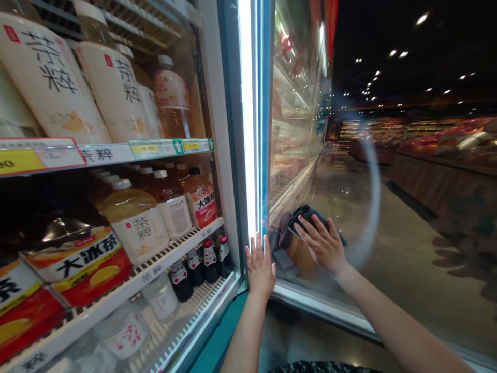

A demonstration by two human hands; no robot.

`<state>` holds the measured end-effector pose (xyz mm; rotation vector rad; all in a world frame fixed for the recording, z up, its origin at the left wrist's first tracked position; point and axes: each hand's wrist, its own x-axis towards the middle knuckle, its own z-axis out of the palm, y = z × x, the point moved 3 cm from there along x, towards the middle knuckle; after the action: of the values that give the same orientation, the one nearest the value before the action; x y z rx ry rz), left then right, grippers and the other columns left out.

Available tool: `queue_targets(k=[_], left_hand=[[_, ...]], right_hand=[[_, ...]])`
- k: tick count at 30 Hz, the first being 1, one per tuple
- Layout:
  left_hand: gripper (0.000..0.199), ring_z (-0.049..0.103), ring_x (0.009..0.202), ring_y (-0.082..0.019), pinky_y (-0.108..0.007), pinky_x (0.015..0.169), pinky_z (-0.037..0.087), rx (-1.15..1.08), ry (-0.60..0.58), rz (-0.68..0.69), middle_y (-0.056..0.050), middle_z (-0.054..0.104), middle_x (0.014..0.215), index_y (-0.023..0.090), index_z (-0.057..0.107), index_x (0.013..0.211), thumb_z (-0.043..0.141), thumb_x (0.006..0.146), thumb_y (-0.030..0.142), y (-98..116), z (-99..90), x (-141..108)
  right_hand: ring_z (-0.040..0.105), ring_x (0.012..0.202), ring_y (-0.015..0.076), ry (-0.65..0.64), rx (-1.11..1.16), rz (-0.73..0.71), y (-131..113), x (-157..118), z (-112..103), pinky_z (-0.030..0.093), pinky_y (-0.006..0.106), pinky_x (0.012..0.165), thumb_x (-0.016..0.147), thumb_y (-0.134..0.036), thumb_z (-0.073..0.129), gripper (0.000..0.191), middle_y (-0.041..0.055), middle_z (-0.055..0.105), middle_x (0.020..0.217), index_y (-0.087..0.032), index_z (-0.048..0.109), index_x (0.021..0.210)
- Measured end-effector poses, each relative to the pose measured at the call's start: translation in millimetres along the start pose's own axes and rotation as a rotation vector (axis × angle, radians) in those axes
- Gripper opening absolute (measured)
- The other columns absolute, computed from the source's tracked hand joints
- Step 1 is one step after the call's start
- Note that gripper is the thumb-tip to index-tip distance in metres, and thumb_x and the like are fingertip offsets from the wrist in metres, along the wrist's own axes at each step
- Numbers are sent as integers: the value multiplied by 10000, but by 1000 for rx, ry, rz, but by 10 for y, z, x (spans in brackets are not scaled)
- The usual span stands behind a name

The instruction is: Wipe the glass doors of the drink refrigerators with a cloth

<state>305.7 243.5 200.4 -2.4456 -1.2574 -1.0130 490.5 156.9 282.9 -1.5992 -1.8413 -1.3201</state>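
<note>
Holding a dark grey cloth flat on the glass cooler door, right hand spread over it; left hand open beside it.

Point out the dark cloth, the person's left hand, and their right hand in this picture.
The dark cloth (pixel 306 212), head view: on its folded top, above the fingers.
The right hand (pixel 320 246), head view: on the middle of the hand.
The left hand (pixel 261 268), head view: on the middle of the hand.

white-label bottle 茶粹, red-label bottle 大冰茶
</note>
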Motion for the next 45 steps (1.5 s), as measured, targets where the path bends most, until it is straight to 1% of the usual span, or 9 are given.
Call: queue_targets(k=[6,13,17,21,24,28,35,42,45], left_hand=[[1099,27,1561,-353,-583,1242,221,-9,-35,39,-182,108,1692,172,-61,1620,708,838,248,194,74,-2],[1048,41,1562,-351,-592,1243,214,-67,-14,106,-179,114,1695,165,-52,1621,675,875,277,427,-61,74],[972,45,1562,-349,-598,1246,198,-96,45,100,-179,121,1695,165,-46,1623,616,923,296,520,-155,146],[937,71,1564,-339,-593,1244,210,-142,126,60,-169,121,1697,176,-40,1625,583,925,223,638,-145,201],[942,90,1565,-334,-585,1247,209,-174,157,64,-157,117,1700,190,-32,1626,587,917,214,747,-87,212],[923,86,1568,-333,-576,1254,198,-205,158,96,-147,130,1701,188,-1,1630,590,922,223,896,-54,207],[844,128,1565,-317,-562,1262,195,-259,216,201,-122,151,1701,212,47,1632,543,949,174,1178,-6,235],[849,70,1564,-333,-597,1255,183,-407,214,203,-107,90,1707,224,11,1629,526,956,169,1600,121,156],[854,56,1565,-335,-603,1250,191,-469,194,223,-110,83,1707,220,16,1630,534,954,168,1763,177,28]], right_hand=[[135,1559,154,-52,100,-276,-291,-402,218,4,434,1295,967,-211,486,495,-89,423,1590,-291,535,1454],[200,1550,290,144,-63,378,393,-486,-168,120,586,1256,902,-177,593,753,4,382,1619,-353,317,1581],[212,1546,297,101,-17,330,96,-870,-14,130,585,1259,887,-154,571,759,12,417,1598,-333,326,1583],[304,1516,212,-76,95,105,-65,-710,66,37,513,1285,911,-132,513,700,-31,496,1541,-363,374,1557],[264,1532,259,-5,47,264,259,-644,-75,58,589,1271,915,-129,531,735,-23,421,1587,-375,323,1576],[129,1544,397,222,-74,561,501,-1181,-208,195,745,1185,888,-124,563,830,37,175,1674,-303,213,1619],[160,1558,176,-47,8,153,148,-1465,95,11,489,1295,868,-97,504,718,-89,481,1538,-383,432,1523],[126,1553,347,118,-176,523,768,-1721,-151,176,654,1242,881,-148,583,825,22,237,1666,-311,239,1613],[149,1560,278,57,-169,370,651,-1817,-137,131,557,1280,901,-160,571,720,-30,284,1653,-336,361,1567]])
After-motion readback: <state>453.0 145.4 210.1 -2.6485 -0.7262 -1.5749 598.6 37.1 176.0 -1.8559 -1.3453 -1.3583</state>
